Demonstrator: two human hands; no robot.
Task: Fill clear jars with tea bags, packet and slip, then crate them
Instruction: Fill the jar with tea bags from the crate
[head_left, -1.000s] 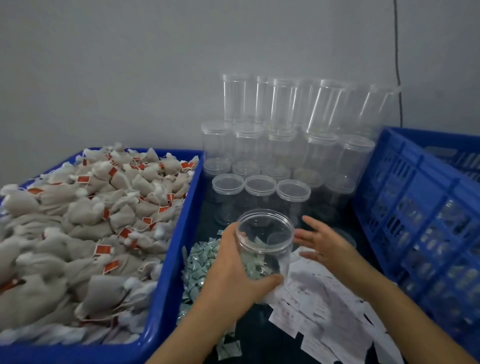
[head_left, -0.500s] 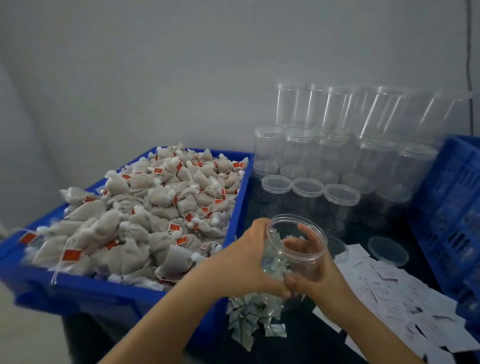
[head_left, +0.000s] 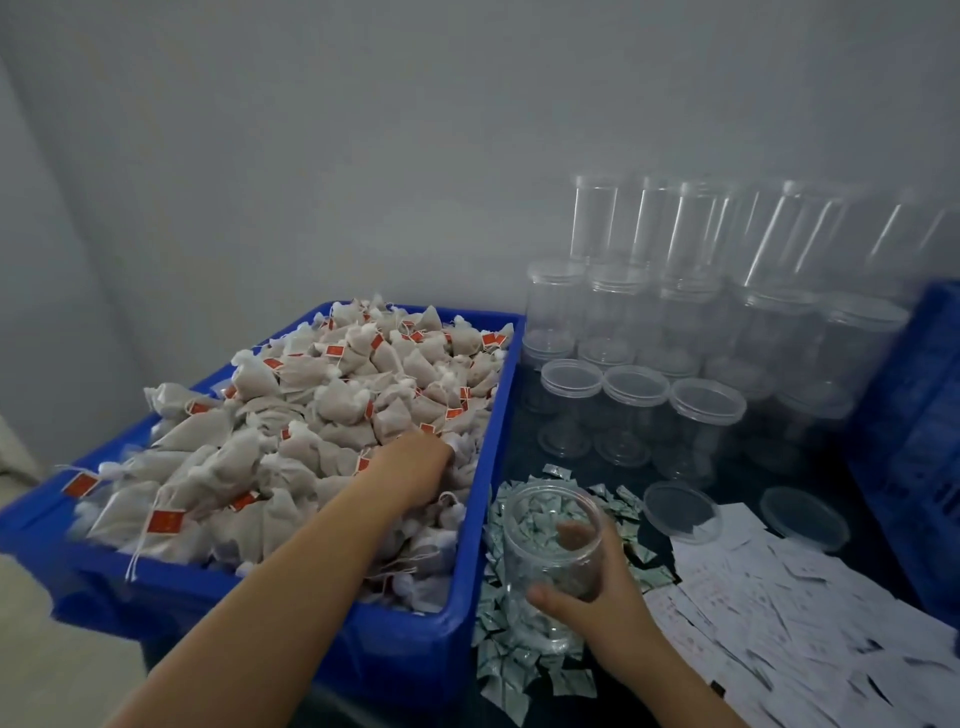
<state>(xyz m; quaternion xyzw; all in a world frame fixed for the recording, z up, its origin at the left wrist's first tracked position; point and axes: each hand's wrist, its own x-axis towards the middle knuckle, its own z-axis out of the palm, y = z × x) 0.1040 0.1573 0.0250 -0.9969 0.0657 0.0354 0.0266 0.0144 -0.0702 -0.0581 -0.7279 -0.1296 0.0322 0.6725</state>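
In blue bin (head_left: 483, 467), L hand (head_left: 415, 460) dug into tea bags (head_left: 332, 410), grip hidden; R hand (head_left: 597, 587) gripped open jar (head_left: 550, 551) over packets (head_left: 511, 660).

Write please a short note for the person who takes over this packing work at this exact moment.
Left hand: in the blue bin, among the tea bags; whether it grips one cannot be seen.
Right hand: holds the open jar upright above the small packets.
Slips lie to the right, two loose lids behind them.
Done: jar opened.
Left: tea bags, packet, slip, lid, then the crate.
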